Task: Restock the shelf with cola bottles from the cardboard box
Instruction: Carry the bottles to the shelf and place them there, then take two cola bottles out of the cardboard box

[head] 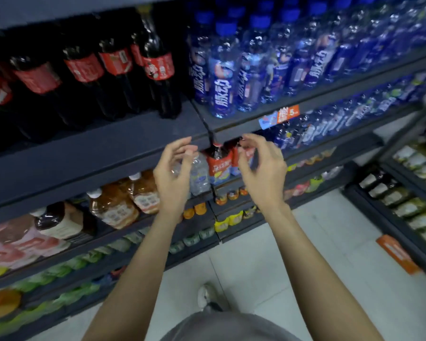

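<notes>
Several dark cola bottles (158,67) with red labels stand in a row on the dark upper shelf (96,153) at the left. My left hand (174,175) and my right hand (262,168) are raised side by side in front of that shelf's front edge, below and to the right of the colas. Both hands hold nothing, with fingers curled and apart. No cardboard box shows in this view.
Blue-capped drink bottles (224,70) fill the shelf to the right, above an orange price tag (287,113). Lower shelves carry tea bottles (113,207) and small packs. A second rack (408,207) stands at the right. My shoe (207,295) rests on the white tiled floor.
</notes>
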